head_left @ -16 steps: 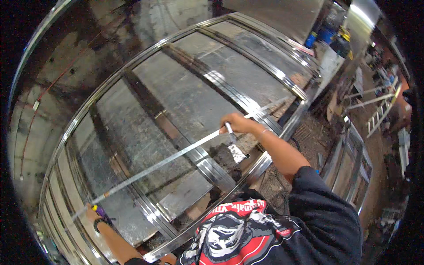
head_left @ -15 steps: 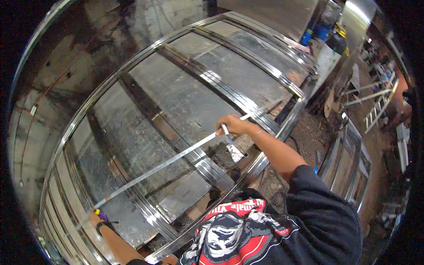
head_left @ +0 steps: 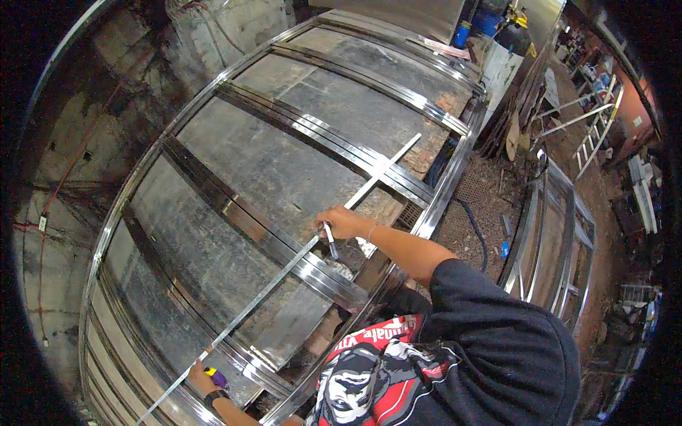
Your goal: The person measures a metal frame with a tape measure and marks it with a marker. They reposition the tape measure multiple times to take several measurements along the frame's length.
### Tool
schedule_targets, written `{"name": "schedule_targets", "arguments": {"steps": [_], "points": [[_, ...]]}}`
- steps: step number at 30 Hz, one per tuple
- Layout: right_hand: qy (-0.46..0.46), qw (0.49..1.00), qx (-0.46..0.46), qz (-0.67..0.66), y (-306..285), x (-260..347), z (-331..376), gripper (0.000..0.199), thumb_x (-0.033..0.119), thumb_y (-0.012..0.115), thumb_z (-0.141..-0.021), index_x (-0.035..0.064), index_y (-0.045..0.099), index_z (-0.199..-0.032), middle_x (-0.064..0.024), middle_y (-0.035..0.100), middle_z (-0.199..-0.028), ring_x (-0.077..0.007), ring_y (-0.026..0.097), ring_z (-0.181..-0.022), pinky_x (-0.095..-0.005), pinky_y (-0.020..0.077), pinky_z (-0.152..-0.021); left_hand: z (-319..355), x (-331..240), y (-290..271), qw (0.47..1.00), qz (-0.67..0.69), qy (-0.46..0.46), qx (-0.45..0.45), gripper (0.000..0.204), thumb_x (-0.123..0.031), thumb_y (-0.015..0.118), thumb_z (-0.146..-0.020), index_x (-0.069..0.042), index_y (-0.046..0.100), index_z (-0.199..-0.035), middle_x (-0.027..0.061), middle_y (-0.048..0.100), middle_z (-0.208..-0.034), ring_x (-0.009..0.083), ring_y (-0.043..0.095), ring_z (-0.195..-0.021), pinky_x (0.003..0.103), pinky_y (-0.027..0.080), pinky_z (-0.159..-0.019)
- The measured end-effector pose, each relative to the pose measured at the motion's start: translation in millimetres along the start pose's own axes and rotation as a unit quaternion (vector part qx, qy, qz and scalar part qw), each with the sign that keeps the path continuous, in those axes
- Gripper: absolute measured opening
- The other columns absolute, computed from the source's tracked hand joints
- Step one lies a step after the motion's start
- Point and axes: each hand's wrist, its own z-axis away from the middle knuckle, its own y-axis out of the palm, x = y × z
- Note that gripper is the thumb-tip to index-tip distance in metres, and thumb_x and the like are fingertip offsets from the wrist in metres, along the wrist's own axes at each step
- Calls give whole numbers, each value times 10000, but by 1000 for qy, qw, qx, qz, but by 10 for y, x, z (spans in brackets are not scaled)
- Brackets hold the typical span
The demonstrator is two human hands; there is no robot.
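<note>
So there's this big shiny steel frame (head_left: 284,234) lying flat on the concrete floor (head_left: 284,170), and a long thin metal strip (head_left: 298,263) is laid diagonally across it, running from the frame's near left corner up past its middle crossbars. The right hand (head_left: 341,221) sits on the strip about midway across the frame, fingers curled down onto it, and it's also closed around a small dark tool (head_left: 331,243) that pokes down below the palm, can't tell what kind. The left hand (head_left: 201,376) is down at the frame's near left edge, closed on the strip's lower end, with something small, yellow and purple (head_left: 214,374) right by the fingers and a dark watch (head_left: 216,399) on the wrist. Off the frame's right side there's another frame (head_left: 561,241) on the dirt, and beyond that a ladder (head_left: 593,138)
</note>
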Motion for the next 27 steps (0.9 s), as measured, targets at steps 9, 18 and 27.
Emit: {"name": "schedule_targets", "arguments": {"steps": [9,18,27], "points": [[96,939,-54,-325,-311,676,698,222,166,747,-952,71,680,-1142,-75,711,-948,-178,682,-952,-347,546,-846,2323,-2724,2497,879,97,142,444,811,-57,747,-772,-35,403,-1506,158,505,-1373,294,558,-1244,384,489,-1033],[168,845,-2,-508,-1686,-828,1325,214,47,820,-885,51,627,-978,-23,684,-994,-120,649,-923,-304,548,-820,3615,-5120,4709,782,55,188,592,1014,-121,797,-727,-47,205,-1547,189,550,-1220,308,626,-1111,420,532,-948],[269,824,-150,-476,-3109,-2966,1529,202,63,813,-895,72,619,-948,-22,667,-915,-122,636,-848,-301,545,-773,3735,-6061,6228,785,-173,405,435,349,-414,732,-955,-67,697,-934,130,705,-869,332,703,-822,459,529,-723]]}}
